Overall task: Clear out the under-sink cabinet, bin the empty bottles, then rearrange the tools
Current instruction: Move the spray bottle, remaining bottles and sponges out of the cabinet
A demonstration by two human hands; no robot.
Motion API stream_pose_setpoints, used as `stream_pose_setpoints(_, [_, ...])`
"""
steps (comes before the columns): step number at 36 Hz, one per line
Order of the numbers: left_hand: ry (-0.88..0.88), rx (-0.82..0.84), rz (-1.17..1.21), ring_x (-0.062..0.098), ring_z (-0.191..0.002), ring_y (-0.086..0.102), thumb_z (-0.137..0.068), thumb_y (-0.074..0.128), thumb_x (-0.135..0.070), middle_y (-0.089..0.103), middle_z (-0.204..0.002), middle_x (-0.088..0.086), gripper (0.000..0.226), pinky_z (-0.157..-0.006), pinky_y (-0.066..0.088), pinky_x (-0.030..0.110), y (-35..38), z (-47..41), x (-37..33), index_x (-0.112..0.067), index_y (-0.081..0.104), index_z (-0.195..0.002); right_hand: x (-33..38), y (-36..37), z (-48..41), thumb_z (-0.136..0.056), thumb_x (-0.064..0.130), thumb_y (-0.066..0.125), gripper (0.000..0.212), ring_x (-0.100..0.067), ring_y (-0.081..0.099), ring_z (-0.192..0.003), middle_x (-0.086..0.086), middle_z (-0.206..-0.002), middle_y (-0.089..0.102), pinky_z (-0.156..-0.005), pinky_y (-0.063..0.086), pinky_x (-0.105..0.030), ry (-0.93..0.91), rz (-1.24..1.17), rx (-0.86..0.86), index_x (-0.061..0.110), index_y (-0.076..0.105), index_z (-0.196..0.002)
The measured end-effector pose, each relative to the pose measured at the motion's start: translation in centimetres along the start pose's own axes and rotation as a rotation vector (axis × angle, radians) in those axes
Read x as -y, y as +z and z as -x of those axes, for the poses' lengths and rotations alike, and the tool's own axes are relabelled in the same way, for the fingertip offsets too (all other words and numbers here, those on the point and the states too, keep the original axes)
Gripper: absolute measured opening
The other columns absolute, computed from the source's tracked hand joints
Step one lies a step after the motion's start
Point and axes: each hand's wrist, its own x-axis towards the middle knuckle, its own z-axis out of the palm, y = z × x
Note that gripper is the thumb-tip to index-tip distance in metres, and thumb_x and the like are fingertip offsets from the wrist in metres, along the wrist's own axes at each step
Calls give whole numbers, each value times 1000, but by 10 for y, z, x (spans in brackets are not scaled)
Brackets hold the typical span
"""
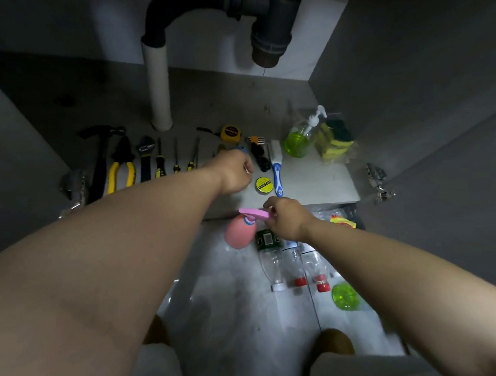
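Tools lie in a row on the cabinet floor (321, 181): a hammer (99, 161), yellow pliers (122, 168), a wrench (146, 155), three screwdrivers (160, 163), a yellow tape measure (230, 132) and hex keys (257, 140). My left hand (234, 171) hovers at the row's right end, fingers curled, with a thin pale sliver at its fingertips; a blue item (242, 149) shows just beyond it. My right hand (286, 220) pinches the pink pump head (254, 213) of a pink bottle (239, 235) lying at the cabinet's front edge. Clear empty bottles (295, 266) lie on the tiled floor.
A white drain pipe (158, 86) stands behind the tools. A green soap dispenser (299, 139) and a sponge pack (335, 143) sit at the back right. A blue-white brush (277, 169) and a yellow tape roll (263, 184) lie near my hands. A green bottle (344, 296) lies on the floor.
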Motion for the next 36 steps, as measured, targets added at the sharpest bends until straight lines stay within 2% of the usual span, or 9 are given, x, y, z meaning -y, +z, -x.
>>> stream_pose_setpoints(5, [18, -37, 58, 18, -103, 60, -96, 55, -18, 66, -113, 0, 14, -92, 48, 26, 6, -6, -10, -28, 64, -95, -24, -41, -8, -93, 27, 62, 38, -25, 63, -98, -12, -128, 57, -84, 45, -24, -29, -45, -88, 17, 60, -130])
stream_pose_setpoints(11, [-14, -84, 265, 19, -102, 63, -97, 52, -11, 65, -95, -6, 23, -89, 48, 25, 18, -22, -6, -25, 69, -98, -58, -107, -44, -90, 24, 63, 67, -41, 55, -122, -20, -156, 19, -107, 43, -39, 45, -8, -347, 24, 35, -150])
stream_pose_setpoints(15, [-88, -111, 457, 21, -106, 65, -99, 53, -9, 64, -93, -8, 23, -96, 51, 32, 27, -31, 3, -25, 68, -94, -76, -142, -84, -88, 24, 61, 69, -42, 39, -136, -21, -153, 31, -111, 38, -38, 85, -40, -464, 25, 34, -151])
stream_pose_setpoints(17, [-114, -119, 505, 23, -110, 65, -100, 52, -7, 66, -99, -2, 28, -104, 50, 39, 34, -34, 6, -29, 65, -88, -81, -153, -106, -88, 25, 59, 71, -40, 31, -141, -19, -153, 33, -113, 36, -39, 98, -30, -469, 24, 31, -153])
stream_pose_setpoints(19, [-122, -125, 503, 23, -113, 64, -99, 52, -6, 69, -108, 3, 28, -104, 49, 37, 41, -37, 6, -29, 65, -90, -84, -158, -123, -88, 27, 60, 74, -40, 28, -144, -15, -157, 29, -115, 36, -42, 128, -31, -435, 26, 28, -155])
stream_pose_setpoints(24, [-108, -85, 458, 18, -112, 63, -99, 53, -8, 70, -116, 4, 22, -97, 48, 28, 62, -46, -2, -18, 71, -108, -90, -155, -141, -87, 24, 65, 79, -38, 41, -140, -16, -156, 38, -112, 41, -42, 175, -9, -367, 19, 27, -156])
stream_pose_setpoints(27, [-98, -78, 429, 18, -107, 63, -98, 53, -9, 70, -113, 4, 23, -89, 49, 25, 71, -48, -11, -19, 72, -106, -94, -151, -134, -89, 18, 63, 63, -42, 53, -127, -21, -142, 50, -101, 48, -41, 138, 19, -457, 16, 38, -147])
stream_pose_setpoints(30, [-68, -65, 371, 20, -106, 64, -96, 53, -8, 71, -114, 5, 24, -96, 52, 31, 77, -51, -18, -17, 73, -106, -95, -148, -126, -93, 19, 61, 44, -45, 56, -117, -26, -136, 48, -96, 51, -44, 93, 81, -510, 11, 43, -133])
stream_pose_setpoints(36, [-32, -29, 364, 21, -103, 64, -98, 51, -8, 69, -109, 7, 23, -82, 47, 24, 81, -53, -23, -17, 71, -104, -90, -150, -119, -95, 15, 61, 40, -43, 55, -120, -25, -136, 50, -98, 46, -41, 37, 105, -539, 3, 46, -130])
